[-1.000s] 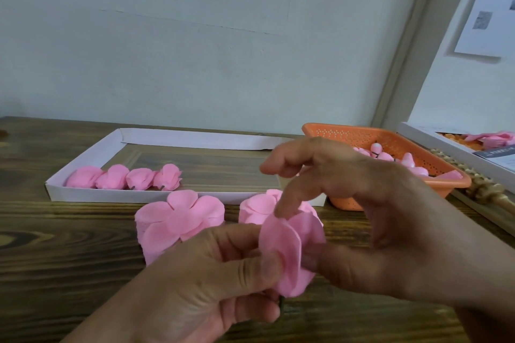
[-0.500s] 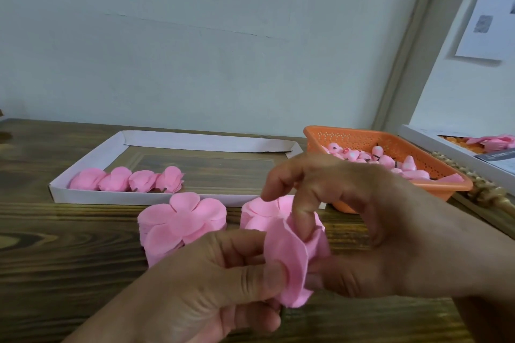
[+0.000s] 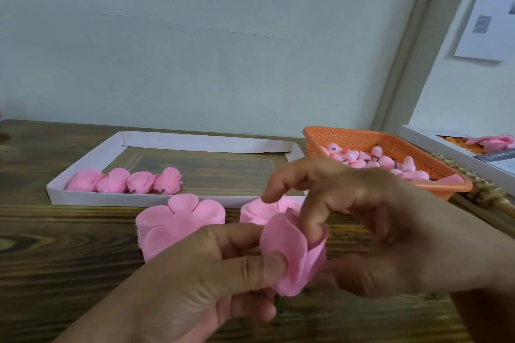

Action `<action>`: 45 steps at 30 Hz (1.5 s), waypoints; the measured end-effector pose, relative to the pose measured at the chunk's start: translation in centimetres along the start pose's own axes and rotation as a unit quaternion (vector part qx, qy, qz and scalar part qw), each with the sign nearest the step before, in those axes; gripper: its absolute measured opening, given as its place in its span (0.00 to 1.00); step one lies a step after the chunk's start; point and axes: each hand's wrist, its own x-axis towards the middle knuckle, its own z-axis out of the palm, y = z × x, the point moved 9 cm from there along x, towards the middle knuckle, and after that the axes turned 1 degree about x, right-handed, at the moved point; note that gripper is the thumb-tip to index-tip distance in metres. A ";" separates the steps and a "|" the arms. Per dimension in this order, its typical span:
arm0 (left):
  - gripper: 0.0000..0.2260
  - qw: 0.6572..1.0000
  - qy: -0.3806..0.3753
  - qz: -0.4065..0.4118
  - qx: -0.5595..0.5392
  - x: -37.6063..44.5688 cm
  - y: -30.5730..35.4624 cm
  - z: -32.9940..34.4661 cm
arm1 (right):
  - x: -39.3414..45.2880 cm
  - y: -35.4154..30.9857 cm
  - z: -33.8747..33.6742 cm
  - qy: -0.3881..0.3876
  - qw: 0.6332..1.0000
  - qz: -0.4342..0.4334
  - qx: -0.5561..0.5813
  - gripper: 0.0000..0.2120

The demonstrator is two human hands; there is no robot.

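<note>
We are working partway through a batch of paper blooms, and the one in hand is only half shaped. We are holding the pink flower (image 3: 289,253) above the front of the bench (image 3: 55,245), between both hands and just in front of the two piles of cut petals. Our left hand (image 3: 195,287) is gripping it from the left, with the thumb pressing flat on the outer petal and the other fingers curling underneath around its base. Our right hand (image 3: 376,231) is closing on it from the other side: one bent finger is pushing down into the top of the petals and the thumb is bracing the lower right edge, while the forefinger is lifting free above.

The petals are cupping but are not yet wrapped tight, so we are judging this flower unfinished. Four finished flowers (image 3: 125,181) are lying in a row at the left end of the white tray (image 3: 139,199), with most of its floor unfilled. A petal stack (image 3: 181,220) and a second stack (image 3: 262,210) are sitting just before the tray, and the orange basket (image 3: 362,138) is holding many buds (image 3: 376,159), so plenty of flowers are waiting to be made.
</note>
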 end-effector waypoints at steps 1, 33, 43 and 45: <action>0.17 1.000 0.020 0.006 0.016 0.0 0.1 -0.3 | -0.1 0.0 0.1 -0.015 1.000 0.009 0.010 0.08; 0.11 0.960 0.268 0.055 -0.066 3.3 2.9 -4.2 | 0.8 6.6 -1.5 0.158 0.973 0.154 -0.064 0.11; 0.09 0.958 0.274 0.065 -0.043 3.1 2.7 -4.8 | 0.5 6.3 -1.4 0.208 0.963 0.158 -0.060 0.15; 0.10 0.959 0.270 0.068 -0.044 3.0 2.6 -4.8 | 0.5 6.3 -1.4 0.215 0.962 0.161 -0.061 0.16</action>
